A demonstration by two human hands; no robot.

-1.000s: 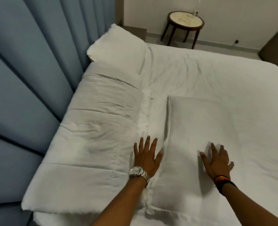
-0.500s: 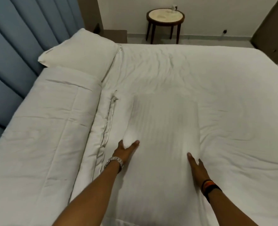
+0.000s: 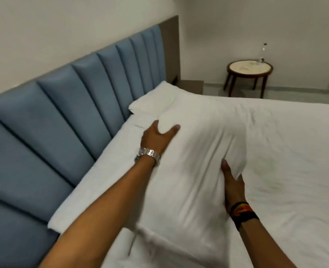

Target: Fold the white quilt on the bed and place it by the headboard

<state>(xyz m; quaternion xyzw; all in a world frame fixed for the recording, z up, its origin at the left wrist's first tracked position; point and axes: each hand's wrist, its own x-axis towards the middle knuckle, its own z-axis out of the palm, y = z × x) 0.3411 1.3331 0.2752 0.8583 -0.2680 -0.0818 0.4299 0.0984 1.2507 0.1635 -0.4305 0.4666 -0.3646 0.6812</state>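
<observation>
The folded white quilt (image 3: 101, 176) lies in a long strip along the blue padded headboard (image 3: 63, 117). A white pillow (image 3: 194, 163) is raised off the sheet between my hands. My left hand (image 3: 156, 138), with a silver watch on its wrist, grips the pillow's left side above the quilt. My right hand (image 3: 233, 182), with dark wristbands, clutches the pillow's right edge, where the fabric is bunched. A second white pillow (image 3: 152, 101) rests at the far end of the quilt against the headboard.
The white bed sheet (image 3: 285, 151) spreads wide to the right. Beyond the bed stand a round wooden side table (image 3: 249, 68) with a clear bottle (image 3: 263, 53) on it and a low nightstand (image 3: 190, 86) beside the headboard.
My hands went from lying flat on the pillow to gripping its sides. The pillow has come up off the sheet and moved toward the quilt and headboard. My view has swung left.
</observation>
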